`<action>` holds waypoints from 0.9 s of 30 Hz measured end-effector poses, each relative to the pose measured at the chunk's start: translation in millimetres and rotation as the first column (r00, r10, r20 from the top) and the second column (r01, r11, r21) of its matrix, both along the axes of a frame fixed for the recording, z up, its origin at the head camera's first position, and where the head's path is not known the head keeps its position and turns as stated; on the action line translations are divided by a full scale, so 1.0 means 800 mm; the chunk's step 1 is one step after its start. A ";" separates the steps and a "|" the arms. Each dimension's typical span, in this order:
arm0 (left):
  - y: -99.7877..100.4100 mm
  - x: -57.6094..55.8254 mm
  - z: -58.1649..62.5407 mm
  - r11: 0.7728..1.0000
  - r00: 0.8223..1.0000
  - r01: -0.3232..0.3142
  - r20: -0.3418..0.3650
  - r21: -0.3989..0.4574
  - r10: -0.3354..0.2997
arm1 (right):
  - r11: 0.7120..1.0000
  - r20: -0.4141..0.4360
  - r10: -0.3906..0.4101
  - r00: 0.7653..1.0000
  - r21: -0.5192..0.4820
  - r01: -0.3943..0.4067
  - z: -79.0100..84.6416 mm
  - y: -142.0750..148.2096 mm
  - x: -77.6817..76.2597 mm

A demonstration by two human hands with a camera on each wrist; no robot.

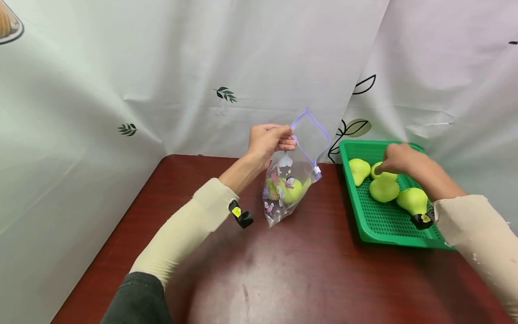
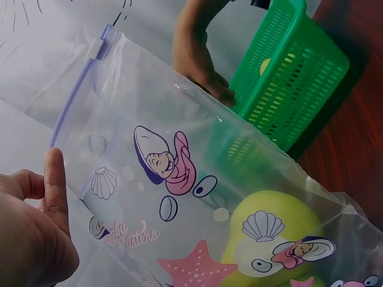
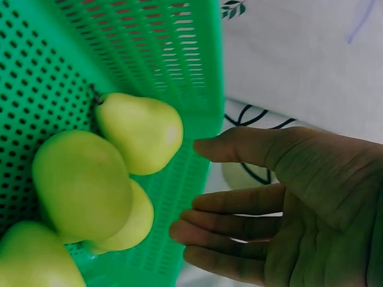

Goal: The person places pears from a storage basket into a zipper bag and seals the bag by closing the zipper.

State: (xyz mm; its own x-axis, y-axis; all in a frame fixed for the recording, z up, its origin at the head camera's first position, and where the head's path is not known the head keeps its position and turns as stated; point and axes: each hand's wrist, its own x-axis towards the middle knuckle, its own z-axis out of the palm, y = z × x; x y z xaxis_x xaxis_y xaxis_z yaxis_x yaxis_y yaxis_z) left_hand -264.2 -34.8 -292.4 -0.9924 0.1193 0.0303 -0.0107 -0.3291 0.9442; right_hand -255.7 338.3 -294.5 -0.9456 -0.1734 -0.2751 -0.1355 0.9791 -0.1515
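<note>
My left hand (image 1: pixel 268 140) pinches the purple rim of a clear zip bag (image 1: pixel 277 217) printed with shells and starfish. The mouth of the bag gapes open, its white slider (image 1: pixel 317 170) at the right end. Green pears (image 1: pixel 292 192) lie low inside, partly covered by the prints. Over the back of a green plastic basket (image 1: pixel 366 234) hovers my right hand (image 1: pixel 404 159). In the right wrist view its fingers (image 3: pixel 239 230) are extended and apart from the fruit. Several pears (image 3: pixel 140 133) sit in the basket, one resting on another.
The dark red wooden table (image 1: pixel 243 270) carries the basket at its right side. Behind it hangs a pale curtain (image 1: pixel 194 58) with leaf prints, and another stretch runs along the left. A small black camera (image 1: pixel 241 215) is strapped at each wrist.
</note>
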 end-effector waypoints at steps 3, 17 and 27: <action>0.000 0.000 -0.002 1.000 1.000 0.003 0.001 -0.001 -0.003 | 1.000 0.031 -0.016 0.999 0.000 0.016 -0.005 0.002 0.000; 0.008 -0.003 -0.006 1.000 1.000 0.023 -0.003 0.014 -0.023 | 0.999 0.047 -0.034 0.998 0.008 0.033 -0.021 0.008 0.007; 0.014 -0.007 -0.007 1.000 1.000 0.028 0.001 0.012 -0.028 | 0.998 0.078 -0.060 0.995 0.010 0.059 -0.034 0.018 0.008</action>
